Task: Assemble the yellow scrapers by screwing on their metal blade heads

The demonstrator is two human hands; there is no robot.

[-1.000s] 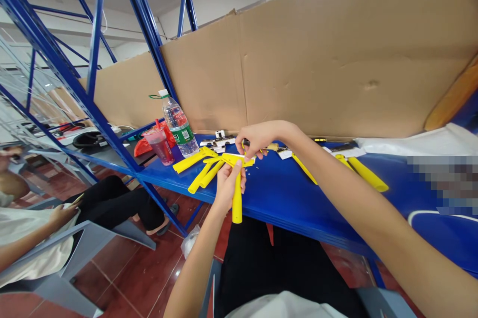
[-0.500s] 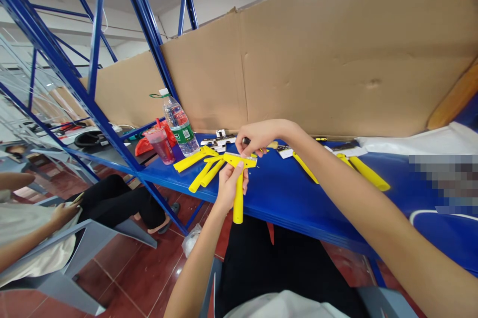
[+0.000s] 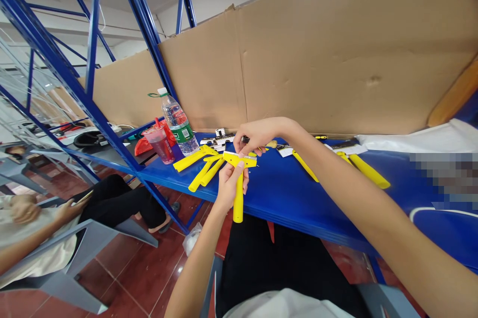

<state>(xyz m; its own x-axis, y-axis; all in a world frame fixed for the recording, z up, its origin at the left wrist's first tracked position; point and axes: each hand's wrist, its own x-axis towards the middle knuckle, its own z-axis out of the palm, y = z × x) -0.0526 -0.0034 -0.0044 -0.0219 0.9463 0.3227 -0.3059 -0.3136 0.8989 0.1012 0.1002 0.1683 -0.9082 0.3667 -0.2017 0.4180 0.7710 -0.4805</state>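
Observation:
My left hand (image 3: 229,182) is closed around the upper handle of a yellow T-shaped scraper (image 3: 238,203), thumb on its wide head. The handle points down toward my lap. My right hand (image 3: 254,138) is bent over the head, its thumb and fingertips touching the top edge by a pale strip. A tool with a tan handle (image 3: 272,144), perhaps a screwdriver, lies within the right hand, mostly hidden by the fingers. Several yellow scraper handles (image 3: 188,160) lie on the blue table to the left of my hands.
More yellow scrapers (image 3: 369,171) lie to the right on the blue table (image 3: 291,203). A water bottle (image 3: 181,126) and a red drink cup (image 3: 160,144) stand at the left. A cardboard sheet (image 3: 306,64) walls the back. A seated person (image 3: 63,218) holds a phone at far left.
My right hand has shifted slightly left along the scraper's head, its thumb now nearer the top edge. The left hand stays put. The seated person's other hand has come down into view.

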